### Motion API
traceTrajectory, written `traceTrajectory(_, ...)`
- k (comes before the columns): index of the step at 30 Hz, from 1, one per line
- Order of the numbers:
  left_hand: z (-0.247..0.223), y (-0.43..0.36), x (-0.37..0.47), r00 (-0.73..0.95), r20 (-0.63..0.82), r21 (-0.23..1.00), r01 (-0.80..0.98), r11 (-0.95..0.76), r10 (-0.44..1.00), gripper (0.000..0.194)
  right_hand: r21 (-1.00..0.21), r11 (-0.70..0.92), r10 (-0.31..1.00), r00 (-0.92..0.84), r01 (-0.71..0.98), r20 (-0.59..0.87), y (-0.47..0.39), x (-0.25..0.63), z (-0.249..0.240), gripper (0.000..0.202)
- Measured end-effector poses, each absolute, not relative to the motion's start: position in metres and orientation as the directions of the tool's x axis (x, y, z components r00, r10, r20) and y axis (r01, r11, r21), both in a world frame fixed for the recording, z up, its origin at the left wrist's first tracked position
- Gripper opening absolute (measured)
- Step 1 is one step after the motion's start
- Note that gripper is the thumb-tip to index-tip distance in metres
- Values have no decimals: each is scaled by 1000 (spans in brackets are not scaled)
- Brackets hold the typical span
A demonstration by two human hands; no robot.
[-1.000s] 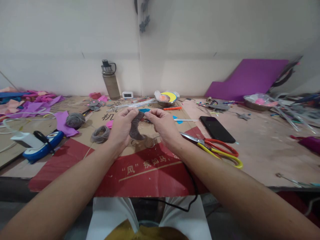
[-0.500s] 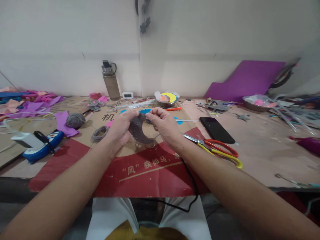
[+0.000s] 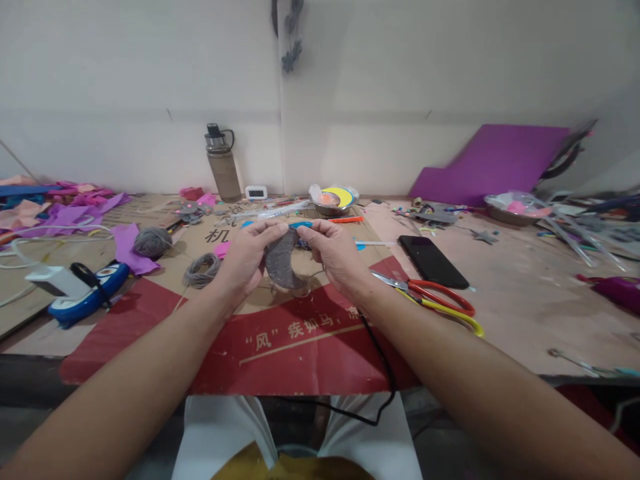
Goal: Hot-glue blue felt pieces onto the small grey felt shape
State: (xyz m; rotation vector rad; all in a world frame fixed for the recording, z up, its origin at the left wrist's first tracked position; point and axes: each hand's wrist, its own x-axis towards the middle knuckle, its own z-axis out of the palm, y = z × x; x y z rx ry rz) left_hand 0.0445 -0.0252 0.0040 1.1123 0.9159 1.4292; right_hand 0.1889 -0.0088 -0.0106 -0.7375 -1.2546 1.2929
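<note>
A grey crescent-shaped felt piece (image 3: 283, 262) hangs above the cardboard, its upper tip between my two hands. My left hand (image 3: 251, 253) pinches it from the left, thumb on top. On the other side, my right hand (image 3: 334, 250) has thumb and fingers closed at the same upper tip; whatever lies between those fingertips is too small to make out. Left of the hands lie a loose coil of grey yarn (image 3: 202, 270) and a grey yarn ball (image 3: 152, 243). Scissors with red and yellow handles (image 3: 440, 297) rest right of my right hand.
A black phone (image 3: 433, 261) lies beyond the scissors. Near the wall stand a bottle (image 3: 223, 172), a small white clock (image 3: 256, 193) and a bowl (image 3: 333, 210). A blue-and-white device (image 3: 90, 297) sits at left. A black cable (image 3: 384, 353) crosses the table's front edge.
The grey crescent has moved slightly right and now shows its face more fully. My left hand has shifted right, and my right hand has turned, its fingers still at the tip.
</note>
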Motion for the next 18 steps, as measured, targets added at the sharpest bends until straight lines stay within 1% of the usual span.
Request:
traceTrajectory(2,5,-24,44,2,137,945,-299,-130,991,20,-940,186,956,-169,-286,241,-9,190,-9,29)
traceTrajectory(5,6,-24,44,8,145,943,-303,-136,989,23,-936,202,950,-174,-287,258,-8,191,-9,27)
traceTrajectory(8,6,-27,45,15,184,957,-231,-175,983,25,-933,238,944,-163,-269,287,-7,191,-11,26)
traceTrajectory(12,4,-28,45,-6,222,967,-126,-221,975,28,-944,256,947,-140,-208,288,-8,191,-11,24)
traceTrajectory(15,0,-25,44,-68,277,958,-61,-281,958,26,-945,274,944,-140,-181,300,-11,189,-10,23)
traceTrajectory(18,-1,-23,44,-115,300,951,-47,-307,947,21,-940,295,937,-140,-173,320,-13,187,-11,25)
